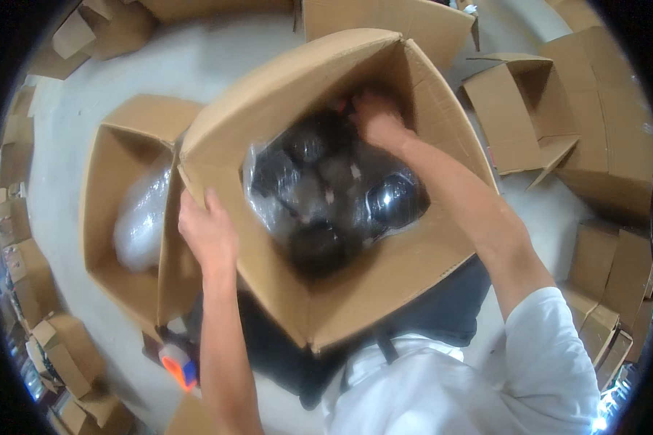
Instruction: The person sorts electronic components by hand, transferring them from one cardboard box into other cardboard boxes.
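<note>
A large open cardboard box (pixel 276 94) stands tilted in front of me. Inside it lie several rounded black objects (pixel 319 181) wrapped in clear, shiny plastic; their kind is not clear. My left hand (pixel 209 232) grips the box's left wall, with the thumb on the inner side and the fingers outside. Deep in the far right corner, my right hand (pixel 379 122) reaches down beside the black objects. It is smeared by motion, and its fingertips are partly hidden near a small red spot (pixel 343 106). Whether they hold anything does not show.
A second open box (pixel 127 116) with a clear plastic-wrapped bundle (pixel 144 217) stands close on the left. Below it is an orange, blue and grey tool (pixel 178 365). Another open box (pixel 511 119) stands at the right, with more cardboard stacked (pixel 595 283) around the grey floor.
</note>
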Demonstrator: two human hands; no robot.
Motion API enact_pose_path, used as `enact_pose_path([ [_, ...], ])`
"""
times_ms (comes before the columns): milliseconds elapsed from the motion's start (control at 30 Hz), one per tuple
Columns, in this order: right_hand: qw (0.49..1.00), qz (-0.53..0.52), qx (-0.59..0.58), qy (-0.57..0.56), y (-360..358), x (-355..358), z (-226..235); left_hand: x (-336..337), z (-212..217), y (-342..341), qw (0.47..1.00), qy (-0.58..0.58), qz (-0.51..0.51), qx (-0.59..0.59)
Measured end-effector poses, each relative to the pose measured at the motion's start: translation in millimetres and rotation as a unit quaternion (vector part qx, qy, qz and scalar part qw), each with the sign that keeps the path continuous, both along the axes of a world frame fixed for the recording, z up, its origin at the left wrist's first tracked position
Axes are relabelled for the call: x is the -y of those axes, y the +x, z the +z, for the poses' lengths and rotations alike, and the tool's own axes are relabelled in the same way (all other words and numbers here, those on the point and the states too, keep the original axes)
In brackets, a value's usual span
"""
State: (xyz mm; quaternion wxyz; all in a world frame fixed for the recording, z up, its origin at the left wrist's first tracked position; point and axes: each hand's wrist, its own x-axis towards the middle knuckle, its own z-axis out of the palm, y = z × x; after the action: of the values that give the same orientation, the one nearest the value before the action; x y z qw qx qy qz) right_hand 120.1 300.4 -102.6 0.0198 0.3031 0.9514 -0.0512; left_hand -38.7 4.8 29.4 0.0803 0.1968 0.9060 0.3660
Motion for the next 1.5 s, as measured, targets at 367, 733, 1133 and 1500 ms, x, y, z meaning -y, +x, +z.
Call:
enact_pose_path([
  [367, 0.734, -0.340, -0.241, -0.536, -10, 62, 2, 9, -4, -2, 1.000, 0.019, -0.003, -0.007],
  [733, 0.506, -0.462, -0.439, -0.581, -36, 7, -30, 1, -4, 0, 1.000, 0.011, 0.007, 0.001],
  [1133, 0.430, -0.494, -0.462, -0.598, -60, 6, -38, 3, -1, 1, 1.000, 0.028, 0.011, 0.004],
  [1500, 0.471, -0.510, -0.424, -0.582, -117, 68, -42, -12, 0, 5, 0.999, 0.034, -0.003, 0.014],
])
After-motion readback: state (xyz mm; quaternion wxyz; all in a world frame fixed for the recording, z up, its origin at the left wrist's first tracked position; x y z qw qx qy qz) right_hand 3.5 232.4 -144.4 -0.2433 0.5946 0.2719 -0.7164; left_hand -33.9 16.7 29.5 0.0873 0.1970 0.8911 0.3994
